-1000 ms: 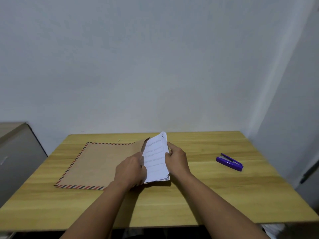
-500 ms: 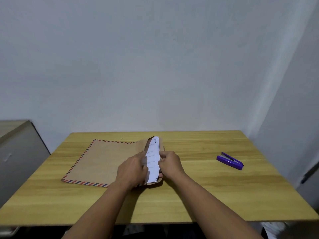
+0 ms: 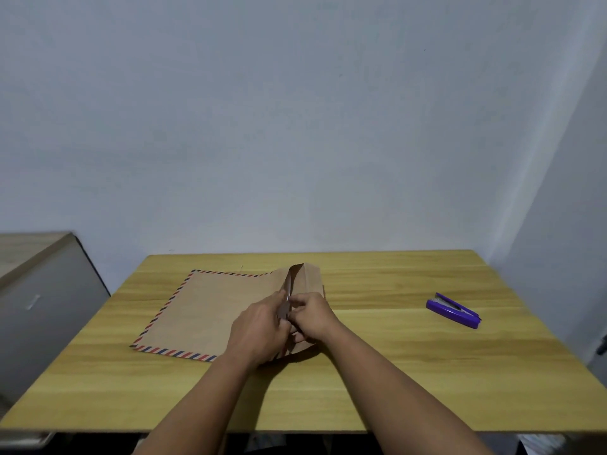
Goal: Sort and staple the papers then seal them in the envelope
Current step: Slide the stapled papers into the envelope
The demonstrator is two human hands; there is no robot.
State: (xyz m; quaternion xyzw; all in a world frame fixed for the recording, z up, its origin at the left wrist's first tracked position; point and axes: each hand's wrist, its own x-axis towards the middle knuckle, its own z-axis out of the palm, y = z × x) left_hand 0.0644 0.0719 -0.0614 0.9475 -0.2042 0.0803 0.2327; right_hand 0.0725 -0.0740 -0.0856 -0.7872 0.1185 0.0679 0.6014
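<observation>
A brown envelope (image 3: 210, 310) with a red-and-blue striped border lies flat on the wooden table (image 3: 394, 372), its open end to the right. The flap (image 3: 305, 279) stands up at that end. My left hand (image 3: 259, 326) presses on the envelope's mouth and pinches its upper edge. My right hand (image 3: 310, 318) grips the flap's base from the right, fingers closed on it. Only a thin white sliver of the papers (image 3: 287, 295) shows at the mouth between my hands; the rest is hidden inside.
A purple stapler (image 3: 453, 311) lies on the table to the right, well apart from my hands. A grey cabinet (image 3: 36, 303) stands left of the table. A white wall runs behind and along the right side.
The white papers, half out of the envelope a second ago, have slid leftward into it until almost hidden. Both hands have closed together at the mouth, and the flap now stands up.
</observation>
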